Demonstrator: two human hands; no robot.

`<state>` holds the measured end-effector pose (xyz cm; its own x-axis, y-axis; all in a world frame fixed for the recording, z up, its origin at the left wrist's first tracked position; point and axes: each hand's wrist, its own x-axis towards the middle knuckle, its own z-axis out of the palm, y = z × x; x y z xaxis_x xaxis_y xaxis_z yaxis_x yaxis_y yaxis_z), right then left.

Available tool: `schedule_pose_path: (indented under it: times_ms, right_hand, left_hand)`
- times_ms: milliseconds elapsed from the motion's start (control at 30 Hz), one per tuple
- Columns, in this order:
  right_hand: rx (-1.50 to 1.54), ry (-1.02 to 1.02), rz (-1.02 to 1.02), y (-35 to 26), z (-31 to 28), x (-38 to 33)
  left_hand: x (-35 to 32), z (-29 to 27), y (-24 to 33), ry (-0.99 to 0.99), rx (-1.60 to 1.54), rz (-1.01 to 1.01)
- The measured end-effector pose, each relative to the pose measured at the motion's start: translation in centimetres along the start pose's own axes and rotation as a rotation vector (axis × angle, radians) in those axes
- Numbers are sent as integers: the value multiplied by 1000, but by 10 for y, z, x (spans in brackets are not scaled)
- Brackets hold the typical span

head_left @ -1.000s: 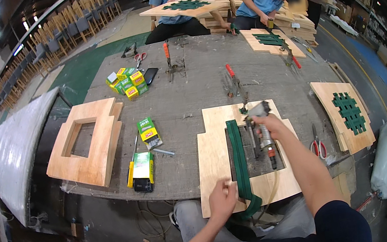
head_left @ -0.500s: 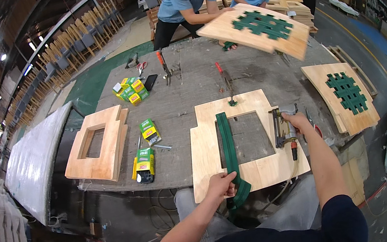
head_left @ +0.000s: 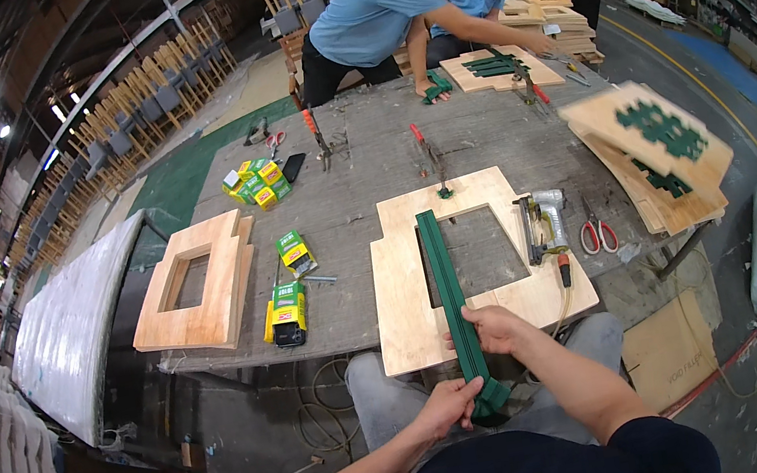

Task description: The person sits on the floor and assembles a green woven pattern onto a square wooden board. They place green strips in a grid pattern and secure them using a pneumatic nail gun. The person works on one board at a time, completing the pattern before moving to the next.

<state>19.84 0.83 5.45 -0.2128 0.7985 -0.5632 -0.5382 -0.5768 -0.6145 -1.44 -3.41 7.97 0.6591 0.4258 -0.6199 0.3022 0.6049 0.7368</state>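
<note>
A light wooden panel (head_left: 411, 335) with a square opening lies at the table's front edge, partly over my lap. A long green webbing strap (head_left: 443, 271) runs down along the left side of the opening and past the panel's near edge. Around its lower end, near a folded-over part, the fingers of my left hand (head_left: 450, 404) are closed. Higher up, my right hand (head_left: 496, 328) pinches the same strap from its right side. The staple gun (head_left: 548, 222) rests on the panel's right edge with nobody holding it. A clamp (head_left: 431, 159) with a red handle stands at the panel's far edge.
Red-handled scissors (head_left: 598, 234) lie right of the staple gun. Green-yellow staple boxes (head_left: 288, 312) and stacked wooden frames (head_left: 187, 306) stand to the left. On the right, a panel woven with green straps (head_left: 644, 130) sits tilted over others. A co-worker (head_left: 378, 14) leans across the far side.
My right hand has let go of the staple gun and moved left onto the strap. My left hand has shifted slightly lower. A woven panel has passed from the co-worker to the right-hand stack.
</note>
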Motion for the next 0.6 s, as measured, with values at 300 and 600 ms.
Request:
schedule_pose_path:
  times_ms: [300, 600]
  right_hand:
    - [102, 255, -96, 38, 49, -9]
    - [-65, 371, -178, 80, 52, -22]
  left_hand:
    - [6, -36, -8, 49, 353, 141]
    - [35, -57, 33, 420, 1362, 948]
